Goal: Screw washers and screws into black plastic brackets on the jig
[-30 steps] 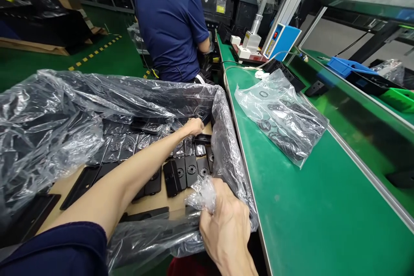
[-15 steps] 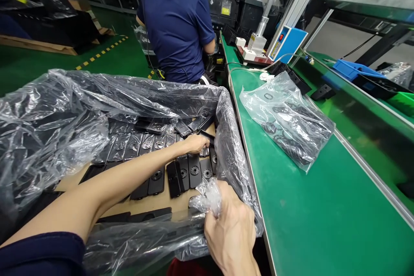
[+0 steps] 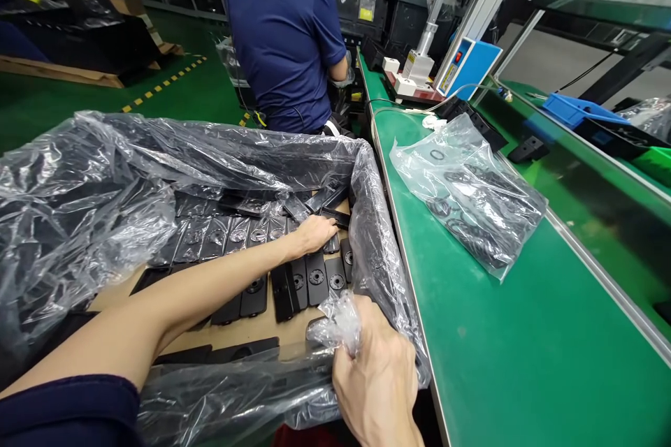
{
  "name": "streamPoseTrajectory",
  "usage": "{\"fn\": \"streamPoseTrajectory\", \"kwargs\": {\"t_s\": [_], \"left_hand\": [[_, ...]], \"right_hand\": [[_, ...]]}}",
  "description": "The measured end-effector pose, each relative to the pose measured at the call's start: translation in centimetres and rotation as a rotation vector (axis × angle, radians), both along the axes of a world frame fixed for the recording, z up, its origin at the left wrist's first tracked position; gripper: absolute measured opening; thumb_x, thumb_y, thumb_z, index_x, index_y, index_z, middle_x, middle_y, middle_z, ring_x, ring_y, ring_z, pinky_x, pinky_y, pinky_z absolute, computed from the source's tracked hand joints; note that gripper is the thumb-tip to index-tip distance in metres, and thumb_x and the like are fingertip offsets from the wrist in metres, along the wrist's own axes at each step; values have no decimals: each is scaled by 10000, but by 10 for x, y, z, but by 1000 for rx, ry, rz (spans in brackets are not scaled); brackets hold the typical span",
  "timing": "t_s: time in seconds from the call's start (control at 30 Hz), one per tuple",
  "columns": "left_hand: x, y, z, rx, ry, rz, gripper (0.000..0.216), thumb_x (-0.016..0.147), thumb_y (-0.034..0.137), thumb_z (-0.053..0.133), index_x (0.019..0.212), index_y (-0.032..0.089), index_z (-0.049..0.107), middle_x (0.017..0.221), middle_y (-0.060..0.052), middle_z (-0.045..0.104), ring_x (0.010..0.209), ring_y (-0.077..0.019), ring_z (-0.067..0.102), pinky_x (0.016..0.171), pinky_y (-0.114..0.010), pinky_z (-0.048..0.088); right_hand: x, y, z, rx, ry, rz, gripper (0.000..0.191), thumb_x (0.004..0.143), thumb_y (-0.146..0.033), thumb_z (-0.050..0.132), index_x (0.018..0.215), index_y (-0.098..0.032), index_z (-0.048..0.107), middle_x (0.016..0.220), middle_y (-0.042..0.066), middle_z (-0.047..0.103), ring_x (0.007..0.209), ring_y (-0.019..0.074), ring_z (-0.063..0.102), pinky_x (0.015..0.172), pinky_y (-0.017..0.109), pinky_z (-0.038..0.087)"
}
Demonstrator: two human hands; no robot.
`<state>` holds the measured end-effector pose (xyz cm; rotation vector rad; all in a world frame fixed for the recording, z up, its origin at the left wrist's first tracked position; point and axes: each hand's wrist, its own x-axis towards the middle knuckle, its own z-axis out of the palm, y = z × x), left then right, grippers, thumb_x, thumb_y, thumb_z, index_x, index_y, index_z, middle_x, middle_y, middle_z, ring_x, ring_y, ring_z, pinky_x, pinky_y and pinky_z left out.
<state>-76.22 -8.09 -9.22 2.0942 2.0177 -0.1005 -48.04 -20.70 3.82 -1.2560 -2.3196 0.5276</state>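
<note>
A big box lined with a clear plastic liner (image 3: pixel 78 202) holds several flat black plastic parts (image 3: pixel 309 278) laid in rows on brown cardboard. My left hand (image 3: pixel 314 232) reaches deep into the box at its far right side, fingers resting on the black parts there; whether it grips one I cannot tell. My right hand (image 3: pixel 374 380) is closed on a bunched fold of the liner at the box's near right corner.
A green bench (image 3: pixel 503 335) runs along the right, with a clear bag of black rings (image 3: pixel 472 192) on it. Farther back stand a blue-and-white machine (image 3: pixel 466 64) and a blue tray (image 3: pixel 574 110). A person in a blue shirt (image 3: pixel 286 28) stands beyond the box.
My left hand drew back slightly from the far corner and settled lower onto the parts. My right hand kept its hold on the liner. The view shifted a little.
</note>
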Motion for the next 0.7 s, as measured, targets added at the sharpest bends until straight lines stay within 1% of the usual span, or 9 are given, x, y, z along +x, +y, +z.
{"fn": "streamPoseTrajectory", "kwargs": {"t_s": [0.1, 0.17, 0.27, 0.33, 0.4, 0.53, 0.63, 0.7], "left_hand": [[4, -13, -2, 49, 5, 93, 313, 1057, 366, 671, 1285, 151, 670, 1288, -110, 672, 1133, -252, 677, 995, -467, 592], [3, -16, -1, 83, 29, 218, 376, 1072, 408, 642, 1350, 154, 638, 1288, -117, 672, 1097, -249, 691, 976, -466, 601], [-1, -12, 1, 110, 73, 412, 499, 1077, 529, 600, 1389, 140, 611, 1245, -134, 685, 1061, -256, 704, 954, -475, 609], [-4, -5, 2, 106, 79, 462, 557, 1054, 579, 618, 1394, 139, 609, 1228, -137, 689, 1055, -260, 706, 942, -474, 612], [-5, 0, 1, 109, 73, 451, 577, 1038, 585, 642, 1411, 147, 599, 1237, -134, 685, 1057, -261, 702, 943, -473, 611], [-9, 3, -5, 145, 57, 375, 587, 1052, 565, 628, 1478, 168, 550, 1306, -140, 652, 1070, -261, 692, 941, -471, 610], [-19, 2, -8, 154, 22, 267, 593, 1062, 547, 618, 1522, 187, 517, 1361, -143, 626, 1097, -265, 681, 957, -476, 602], [-29, 2, -8, 143, -11, 198, 565, 1056, 535, 634, 1488, 180, 552, 1365, -141, 629, 1129, -272, 673, 991, -492, 588]], "right_hand": [[-1, 0, 0, -25, 7, 11, 429, 726, -44, 575, 1060, -298, 663, 869, -47, 719, 644, 202, 659, 614, 313, 316], [-1, 0, 0, -27, 1, 13, 433, 713, -39, 585, 1054, -296, 657, 867, -51, 716, 639, 198, 658, 608, 312, 314], [-1, 0, 1, -30, -16, 18, 434, 708, -38, 602, 1061, -286, 647, 874, -50, 716, 644, 193, 661, 604, 304, 326], [-1, 0, 1, -36, -20, 18, 424, 706, -39, 609, 1053, -280, 641, 876, -48, 715, 655, 191, 667, 610, 299, 338], [-1, 0, 1, -36, -17, 12, 419, 701, -42, 616, 1043, -283, 642, 877, -51, 716, 652, 192, 667, 612, 303, 336], [-2, 1, 2, -39, -17, 12, 430, 693, -47, 633, 1046, -293, 651, 872, -60, 718, 637, 190, 657, 603, 313, 309], [-3, 2, 2, -36, -21, 8, 448, 687, -46, 638, 1057, -298, 659, 872, -61, 721, 639, 195, 661, 609, 317, 307], [-2, 2, 2, -34, -31, 4, 449, 690, -49, 641, 1060, -302, 664, 865, -62, 720, 634, 197, 658, 610, 322, 304]]}}
